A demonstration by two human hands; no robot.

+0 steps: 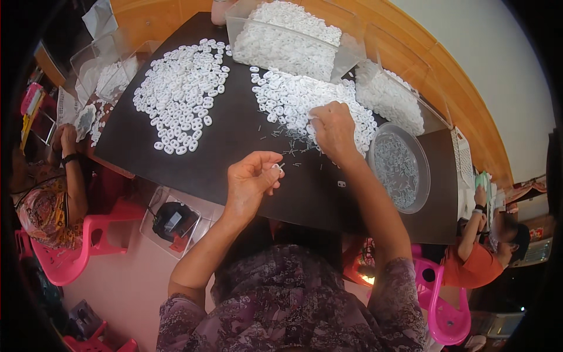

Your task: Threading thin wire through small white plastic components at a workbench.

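My left hand (249, 185) is pinched over the near part of the dark table. Between its thumb and fingers are a small white plastic piece (276, 168) and a thin metal pin or screw. Farther off, my right hand (335, 130) has its fingers closed at a pile of white oval plastic pieces with two holes (299, 97). What its fingertips hold, if anything, cannot be made out. Loose metal pins (296, 141) lie between the hands. A single white oval piece (341, 184) rests near my right forearm.
Another heap of white oval pieces (182, 88) spreads at the left. Clear bins of white pieces (287, 35) (390, 97) stand at the back. A round clear tub (423, 182) of pins is at the right. Other people sit on both sides, near pink chairs (111, 214).
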